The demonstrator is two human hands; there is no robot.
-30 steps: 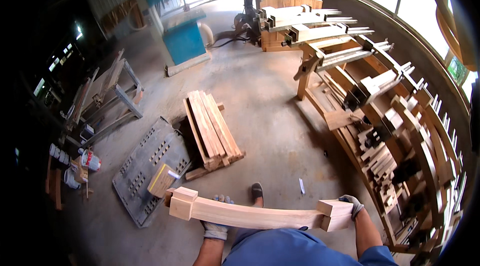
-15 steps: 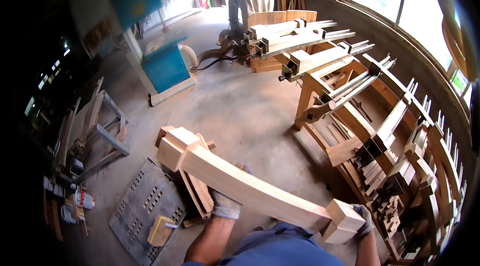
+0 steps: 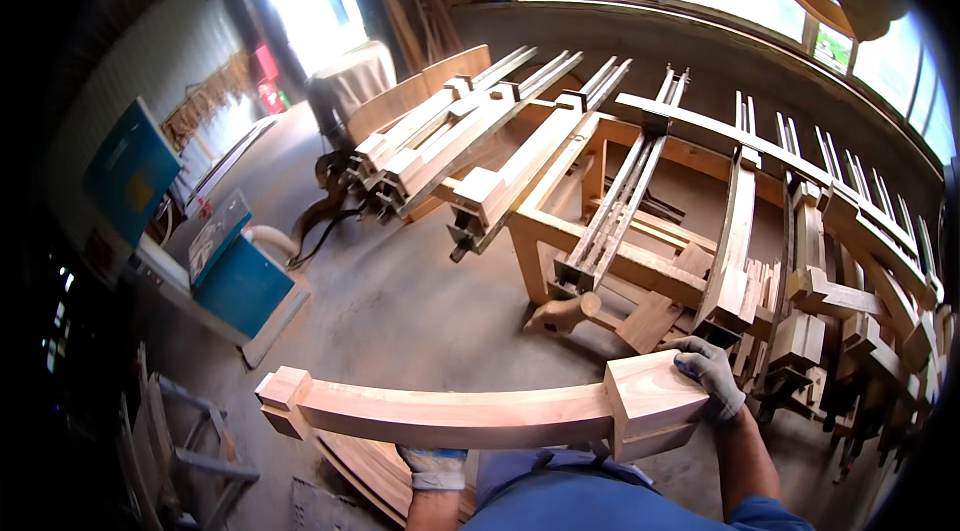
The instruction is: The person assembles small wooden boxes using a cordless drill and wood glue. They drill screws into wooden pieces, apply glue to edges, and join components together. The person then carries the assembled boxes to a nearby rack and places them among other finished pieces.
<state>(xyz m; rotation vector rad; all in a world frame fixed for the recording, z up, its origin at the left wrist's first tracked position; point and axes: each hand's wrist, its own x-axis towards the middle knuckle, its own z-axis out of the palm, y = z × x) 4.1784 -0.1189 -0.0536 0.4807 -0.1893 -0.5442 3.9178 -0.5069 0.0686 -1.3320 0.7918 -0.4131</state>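
A pale, curved wooden beam (image 3: 455, 413) with a squared block at each end lies across the view in front of my body. My right hand (image 3: 712, 378), in a grey work glove, is closed over the outer edge of the right end block. Beneath the middle of the beam is my gloved left hand (image 3: 435, 466), supporting it from below; its fingers are hidden by the wood. Several curved wooden strips (image 3: 360, 471) lie lower down, just left of my left forearm.
A wooden bench frame (image 3: 650, 271) ahead and right carries long metal bar clamps (image 3: 625, 201) with wooden pieces in them. A mallet-like wooden piece (image 3: 563, 316) sticks out at its near corner. A blue machine (image 3: 240, 276) stands far left, a trestle (image 3: 205, 431) nearer.
My view has swung right toward the clamp bench. The beam has levelled out, its left end coming nearer to me and its right end rising, with both hands still at it.
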